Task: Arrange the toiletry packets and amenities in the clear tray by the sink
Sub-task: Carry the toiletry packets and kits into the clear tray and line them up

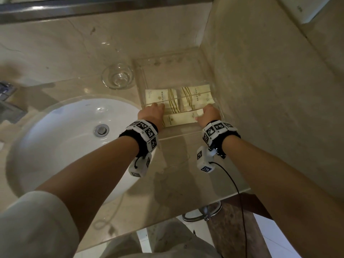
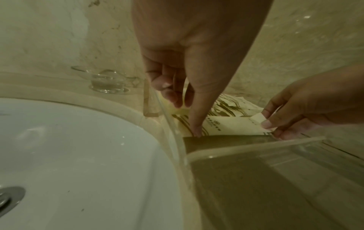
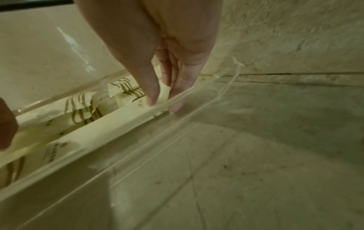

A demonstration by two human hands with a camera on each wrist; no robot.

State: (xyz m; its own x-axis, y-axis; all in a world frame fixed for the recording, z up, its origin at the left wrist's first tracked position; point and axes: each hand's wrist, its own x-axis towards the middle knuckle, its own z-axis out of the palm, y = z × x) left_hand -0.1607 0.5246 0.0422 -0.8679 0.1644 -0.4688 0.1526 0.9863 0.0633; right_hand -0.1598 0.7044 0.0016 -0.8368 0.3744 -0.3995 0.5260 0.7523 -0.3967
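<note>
My right hand (image 1: 207, 114) pinches the right end of the near packet (image 1: 181, 119) and my left hand (image 1: 151, 113) presses its left end flat inside the clear tray (image 1: 138, 75), behind it two packets (image 1: 161, 97) already aligned; I judge only squaring remains.

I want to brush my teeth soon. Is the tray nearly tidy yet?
Nearly. Two cream paper packets with brown stripes already lie side by side in the clear plastic tray. The left hand and right hand are setting a long cream packet along the front. The tray's back half holds nothing yet.
</note>
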